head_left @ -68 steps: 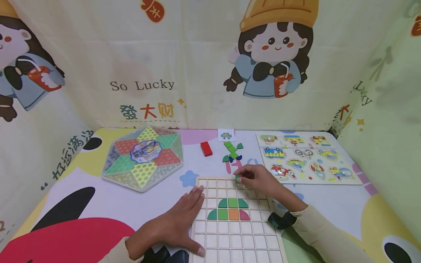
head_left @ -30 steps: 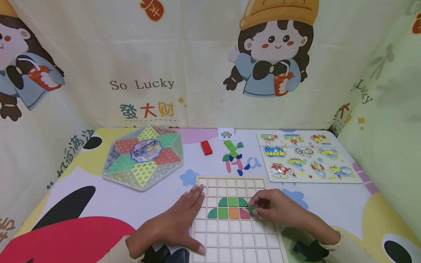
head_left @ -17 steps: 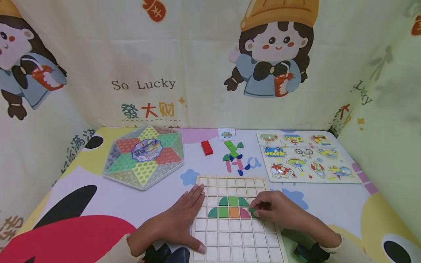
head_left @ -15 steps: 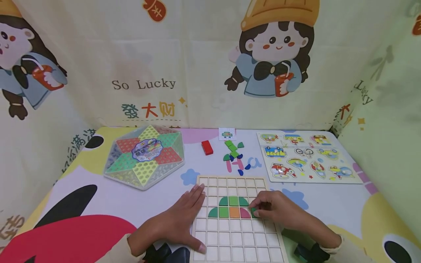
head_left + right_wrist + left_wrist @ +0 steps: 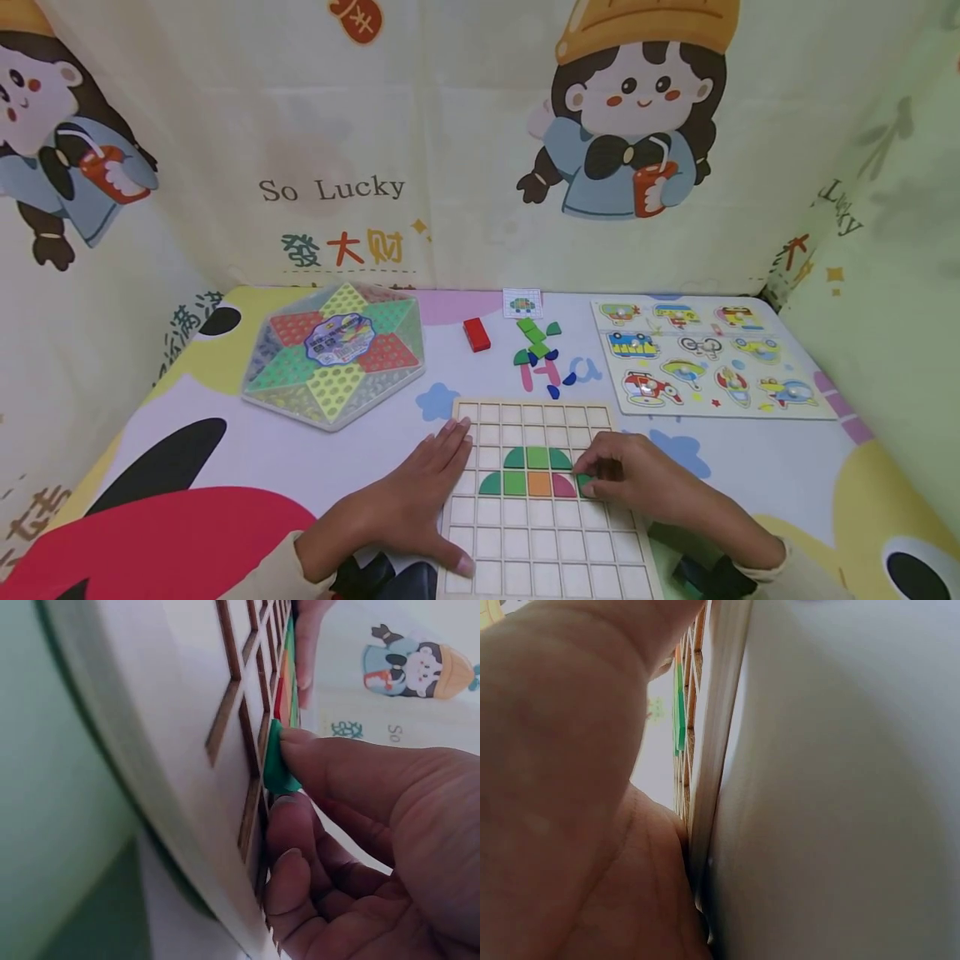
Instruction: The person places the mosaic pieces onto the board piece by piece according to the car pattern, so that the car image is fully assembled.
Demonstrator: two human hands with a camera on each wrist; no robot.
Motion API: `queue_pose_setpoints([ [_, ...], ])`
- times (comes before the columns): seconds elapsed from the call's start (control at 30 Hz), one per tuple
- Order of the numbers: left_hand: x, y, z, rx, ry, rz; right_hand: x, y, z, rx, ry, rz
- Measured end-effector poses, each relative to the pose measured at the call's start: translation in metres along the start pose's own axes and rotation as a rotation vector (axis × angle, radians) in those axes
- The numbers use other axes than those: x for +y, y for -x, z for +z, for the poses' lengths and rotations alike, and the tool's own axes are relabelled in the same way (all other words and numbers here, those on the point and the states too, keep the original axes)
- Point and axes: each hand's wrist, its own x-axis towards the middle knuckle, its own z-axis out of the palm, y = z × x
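My right hand (image 5: pixel 637 475) pinches a dark green quarter-round tile (image 5: pixel 277 761) between thumb and fingers. It holds the tile low over the wooden grid board (image 5: pixel 553 577), at the cell right of a pink quarter-round tile (image 5: pixel 563 486); whether it is fully seated I cannot tell. My left hand (image 5: pixel 408 508) lies flat along the board's left edge, fingers straight and thumb spread. In the board, an orange square tile (image 5: pixel 539 484) sits beside the pink one, with several green squares and quarter-rounds around it. The left wrist view shows mostly palm and the board's side.
Behind the board lie loose green tiles (image 5: pixel 538 350) and blue tiles (image 5: pixel 553 392), a red block (image 5: pixel 476 334) and a small pattern card (image 5: pixel 522 303). A hexagonal box (image 5: pixel 333 387) stands at left, a vehicle puzzle board (image 5: pixel 712 358) at right. A cloth wall (image 5: pixel 465 167) closes the back.
My right hand has carried the green tile from the board's back edge toward me and rightward, beside the pink tile, then stayed nearly still. The left hand has kept its place.
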Motion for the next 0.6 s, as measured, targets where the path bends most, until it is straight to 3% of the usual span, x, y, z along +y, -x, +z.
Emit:
queue_pose_setpoints([
  [0.6,0.0017,-0.0003,-0.0007,0.001,0.010,-0.013,-0.0015,-0.0027,-0.0051,-0.055,-0.016,0.004],
])
